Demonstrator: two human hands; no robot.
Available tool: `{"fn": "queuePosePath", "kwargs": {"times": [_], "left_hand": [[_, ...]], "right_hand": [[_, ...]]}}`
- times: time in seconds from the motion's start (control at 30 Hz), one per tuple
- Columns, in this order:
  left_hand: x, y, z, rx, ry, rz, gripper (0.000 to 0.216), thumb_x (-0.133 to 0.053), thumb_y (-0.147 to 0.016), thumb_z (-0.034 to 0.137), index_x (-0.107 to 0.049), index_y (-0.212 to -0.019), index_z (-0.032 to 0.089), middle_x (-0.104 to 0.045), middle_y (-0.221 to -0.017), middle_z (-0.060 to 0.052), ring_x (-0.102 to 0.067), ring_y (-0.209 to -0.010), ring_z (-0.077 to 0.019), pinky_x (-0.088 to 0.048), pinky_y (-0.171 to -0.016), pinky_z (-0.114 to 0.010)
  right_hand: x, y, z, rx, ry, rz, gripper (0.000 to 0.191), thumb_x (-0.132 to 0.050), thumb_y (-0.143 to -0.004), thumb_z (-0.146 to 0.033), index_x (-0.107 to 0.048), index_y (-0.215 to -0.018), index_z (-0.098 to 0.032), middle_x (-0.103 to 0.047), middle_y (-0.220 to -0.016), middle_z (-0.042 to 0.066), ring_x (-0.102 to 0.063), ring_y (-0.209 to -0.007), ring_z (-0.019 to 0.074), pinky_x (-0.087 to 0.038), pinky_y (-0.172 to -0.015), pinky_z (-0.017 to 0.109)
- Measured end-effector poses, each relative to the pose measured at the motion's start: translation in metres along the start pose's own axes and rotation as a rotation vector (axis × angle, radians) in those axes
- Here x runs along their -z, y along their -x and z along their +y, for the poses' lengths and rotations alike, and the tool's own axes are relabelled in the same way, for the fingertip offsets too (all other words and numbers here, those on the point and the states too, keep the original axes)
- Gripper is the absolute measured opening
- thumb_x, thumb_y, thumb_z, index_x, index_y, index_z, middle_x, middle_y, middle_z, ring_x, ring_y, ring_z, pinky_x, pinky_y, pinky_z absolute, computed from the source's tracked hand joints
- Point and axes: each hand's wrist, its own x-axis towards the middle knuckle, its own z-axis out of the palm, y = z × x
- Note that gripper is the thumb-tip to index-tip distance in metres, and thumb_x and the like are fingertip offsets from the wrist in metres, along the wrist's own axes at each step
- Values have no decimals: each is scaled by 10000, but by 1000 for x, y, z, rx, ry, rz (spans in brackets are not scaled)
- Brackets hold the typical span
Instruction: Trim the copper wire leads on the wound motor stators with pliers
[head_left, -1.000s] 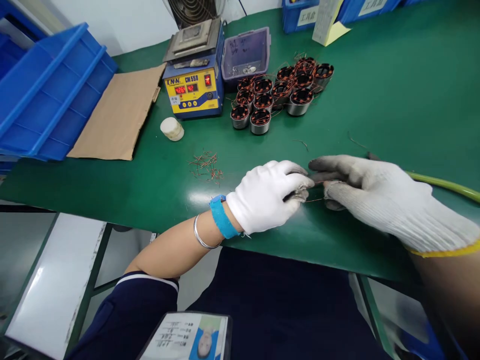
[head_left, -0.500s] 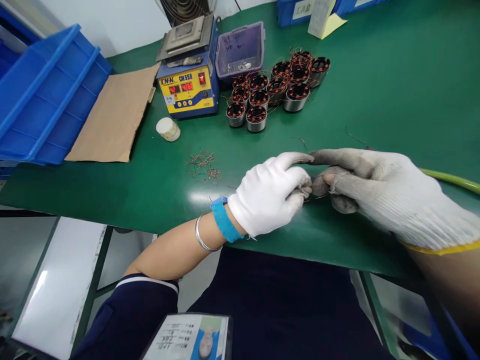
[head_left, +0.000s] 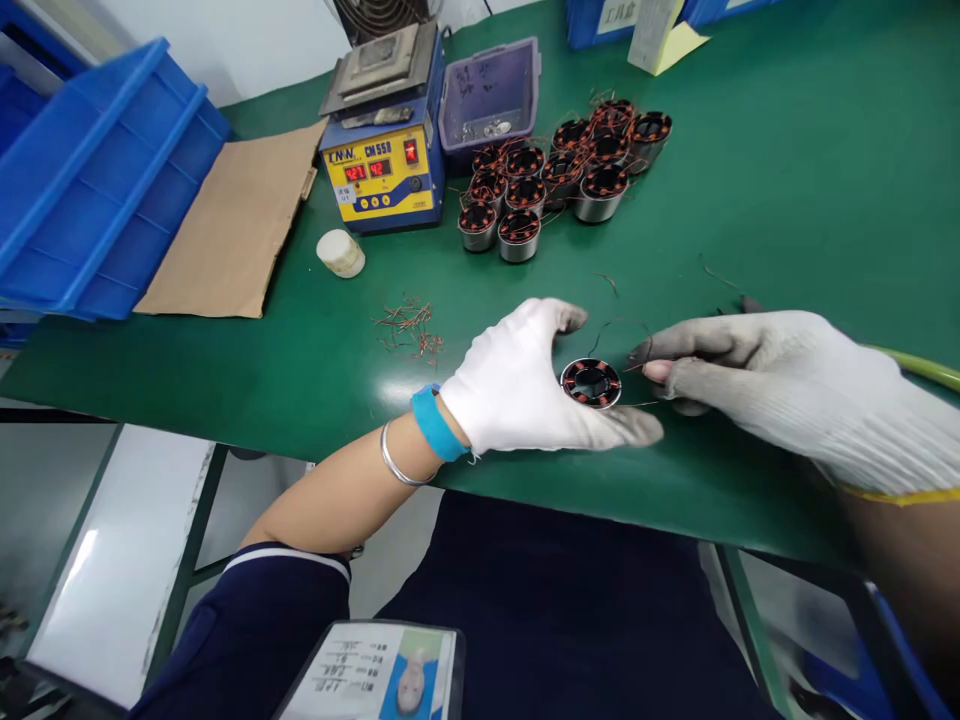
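Note:
My left hand (head_left: 525,385), in a white glove with a blue wrist strap, cradles a small round stator (head_left: 591,382) wound with copper wire between thumb and fingers, just above the green table (head_left: 787,180). My right hand (head_left: 765,385), in a grey glove, pinches a thin copper wire lead (head_left: 611,330) that runs from the stator. The two hands sit close together near the table's front edge.
A cluster of several wound stators (head_left: 562,175) stands at mid-table beside a blue and yellow solder pot (head_left: 382,150) and a purple tray (head_left: 491,95). Cut wire scraps (head_left: 409,330), a tape roll (head_left: 341,252), cardboard (head_left: 240,225), blue bins (head_left: 90,190) and a green hose (head_left: 919,368) lie around.
My left hand has opened outward so the stator shows in it. My right hand has drawn slightly right, pulling the wire lead away from the stator.

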Motion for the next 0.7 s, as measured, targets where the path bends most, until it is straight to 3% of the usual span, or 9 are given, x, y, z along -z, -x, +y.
{"fn": "queuePosePath", "kwargs": {"times": [0.13,0.23,0.33,0.53,0.7], "left_hand": [[1,-1,0,-68,-230,-165,503,-813,-707,580,-684,-995,189,-741,-1013,-68,-724,-958,-291,-575,-834,-411],[3,-5,-2,-147,-234,-216,434,-788,-736,510,-705,-1019,192,-748,-1015,-61,-729,-927,-269,-561,-796,-374],[4,-7,-4,-163,-238,-211,426,-774,-739,493,-714,-1039,197,-754,-1030,-58,-731,-923,-264,-554,-787,-364],[3,-9,-6,-120,-288,-140,479,-761,-765,583,-716,-1041,194,-757,-1046,-66,-737,-965,-286,-560,-811,-385],[4,-11,-11,-202,-240,-221,541,-800,-762,563,-719,-1156,202,-766,-1141,-53,-740,-1012,-272,-567,-852,-372]], "right_hand": [[-4,-3,-9,-38,95,136,375,-678,-735,-538,-783,-927,-233,-741,-685,29,-640,-595,201,-455,-560,333],[-8,-3,-20,-20,280,226,322,-652,-763,-519,-791,-876,-251,-752,-715,32,-632,-636,206,-367,-529,307],[-4,1,-25,-56,371,182,282,-653,-746,-504,-786,-804,-263,-746,-705,25,-628,-632,207,-322,-505,297],[11,8,-12,-149,406,47,298,-671,-653,-556,-777,-753,-296,-692,-637,-10,-600,-608,204,-424,-567,344],[-1,0,-25,-244,383,190,421,-620,-688,-615,-789,-891,-288,-663,-617,14,-558,-564,205,-381,-565,344]]}}
